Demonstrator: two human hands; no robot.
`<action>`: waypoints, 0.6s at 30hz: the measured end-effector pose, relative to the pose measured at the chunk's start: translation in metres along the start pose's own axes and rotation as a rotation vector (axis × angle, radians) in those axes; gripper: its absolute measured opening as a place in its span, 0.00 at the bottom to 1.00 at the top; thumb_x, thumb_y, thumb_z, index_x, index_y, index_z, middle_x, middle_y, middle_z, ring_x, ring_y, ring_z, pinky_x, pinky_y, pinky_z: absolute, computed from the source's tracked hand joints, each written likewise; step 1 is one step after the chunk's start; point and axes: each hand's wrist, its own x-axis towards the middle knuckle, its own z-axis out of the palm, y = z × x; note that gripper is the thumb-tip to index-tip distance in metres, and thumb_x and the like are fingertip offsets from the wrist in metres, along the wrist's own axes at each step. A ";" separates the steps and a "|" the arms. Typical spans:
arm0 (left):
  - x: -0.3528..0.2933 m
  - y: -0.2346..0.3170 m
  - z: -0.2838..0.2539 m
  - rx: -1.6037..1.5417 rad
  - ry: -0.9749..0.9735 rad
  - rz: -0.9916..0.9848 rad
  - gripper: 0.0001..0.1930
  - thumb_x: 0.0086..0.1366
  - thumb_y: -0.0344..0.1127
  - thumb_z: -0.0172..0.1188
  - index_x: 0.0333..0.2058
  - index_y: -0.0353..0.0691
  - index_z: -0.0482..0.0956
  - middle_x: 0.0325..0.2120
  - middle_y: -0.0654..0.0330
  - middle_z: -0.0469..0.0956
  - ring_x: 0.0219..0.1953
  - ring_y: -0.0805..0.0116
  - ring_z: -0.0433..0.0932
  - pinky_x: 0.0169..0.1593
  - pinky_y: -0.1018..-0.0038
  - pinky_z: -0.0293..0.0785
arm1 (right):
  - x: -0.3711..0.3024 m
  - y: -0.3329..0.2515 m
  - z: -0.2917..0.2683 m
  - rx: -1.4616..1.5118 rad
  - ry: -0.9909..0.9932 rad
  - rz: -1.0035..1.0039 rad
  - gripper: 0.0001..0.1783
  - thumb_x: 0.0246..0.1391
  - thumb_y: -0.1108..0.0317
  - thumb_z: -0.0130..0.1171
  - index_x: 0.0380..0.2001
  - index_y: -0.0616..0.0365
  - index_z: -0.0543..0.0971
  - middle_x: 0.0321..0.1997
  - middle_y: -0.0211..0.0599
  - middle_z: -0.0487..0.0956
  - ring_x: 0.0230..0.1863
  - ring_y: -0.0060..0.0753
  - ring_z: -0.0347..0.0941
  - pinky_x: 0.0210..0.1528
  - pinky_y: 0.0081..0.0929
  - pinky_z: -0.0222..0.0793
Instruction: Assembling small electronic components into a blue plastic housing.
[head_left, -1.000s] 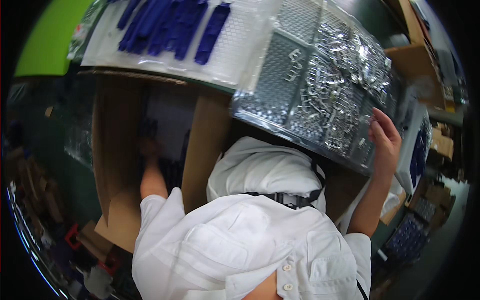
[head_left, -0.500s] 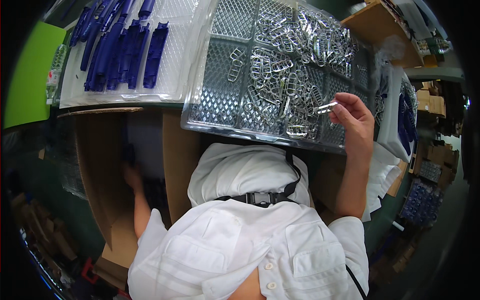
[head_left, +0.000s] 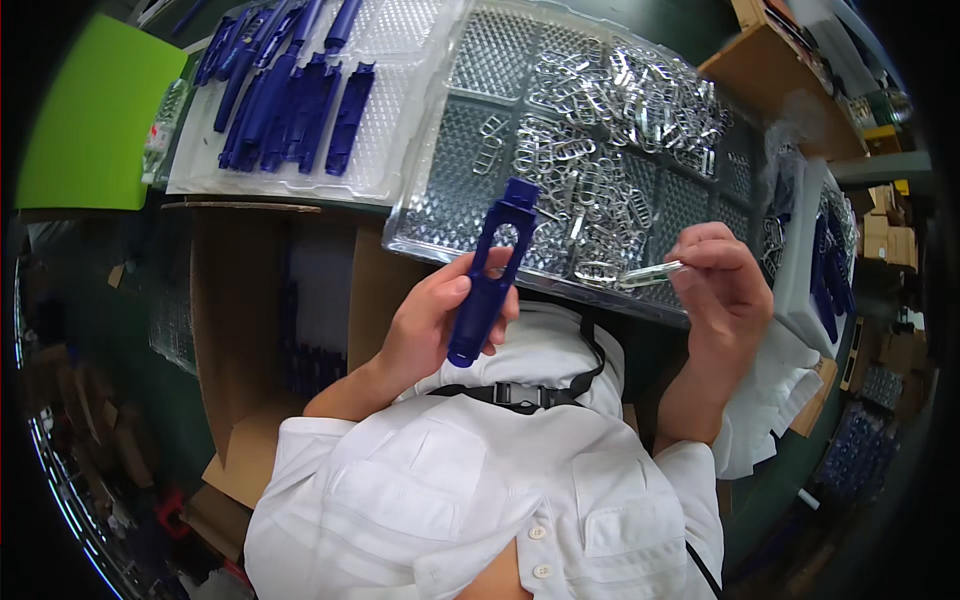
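My left hand [head_left: 437,313] is closed around a long dark-blue plastic housing [head_left: 484,308], held tilted in front of me; an oval opening shows in its upper half. Between the thumb and fingers of my right hand [head_left: 722,287] is a shiny metal clip piece [head_left: 651,274], gripped by its right end. Both hands are at the near edge of a clear compartment tray [head_left: 436,243]. Heaped in that tray lie many chrome loop-shaped metal pieces [head_left: 570,180], with a couple apart in a left compartment.
To the left, a white tray [head_left: 395,150] holds more blue housings [head_left: 300,110]. An open cardboard box [head_left: 238,330] with blue parts inside stands below it. A plastic bottle [head_left: 163,132] and a green panel [head_left: 95,110] are farther left. Another white tray [head_left: 797,270] stands right.
My left hand has come up out of the cardboard box and now holds a blue housing before me. My right hand has drawn slightly nearer to me, still pinching the metal clip piece.
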 end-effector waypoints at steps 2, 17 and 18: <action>0.023 -0.006 0.015 0.026 -0.113 -0.073 0.34 0.73 0.51 0.49 0.70 0.36 0.65 0.42 0.49 0.80 0.35 0.65 0.82 0.35 0.71 0.82 | 0.004 -0.010 0.008 -0.280 -0.050 -0.125 0.14 0.46 0.88 0.70 0.37 0.64 0.84 0.52 0.46 0.79 0.52 0.37 0.78 0.52 0.29 0.73; 0.060 -0.020 0.048 0.372 -0.273 -0.034 0.23 0.70 0.38 0.50 0.58 0.31 0.74 0.37 0.57 0.81 0.31 0.76 0.77 0.35 0.77 0.75 | 0.001 0.007 0.013 -0.700 -0.081 -0.065 0.09 0.45 0.84 0.69 0.32 0.65 0.82 0.60 0.51 0.79 0.58 0.51 0.79 0.54 0.38 0.78; 0.060 -0.022 0.047 0.375 -0.261 -0.004 0.21 0.70 0.33 0.48 0.59 0.32 0.74 0.35 0.60 0.81 0.29 0.78 0.75 0.34 0.78 0.73 | 0.002 0.006 0.013 -0.698 -0.083 -0.063 0.09 0.45 0.84 0.69 0.32 0.65 0.82 0.60 0.51 0.79 0.58 0.51 0.79 0.54 0.38 0.78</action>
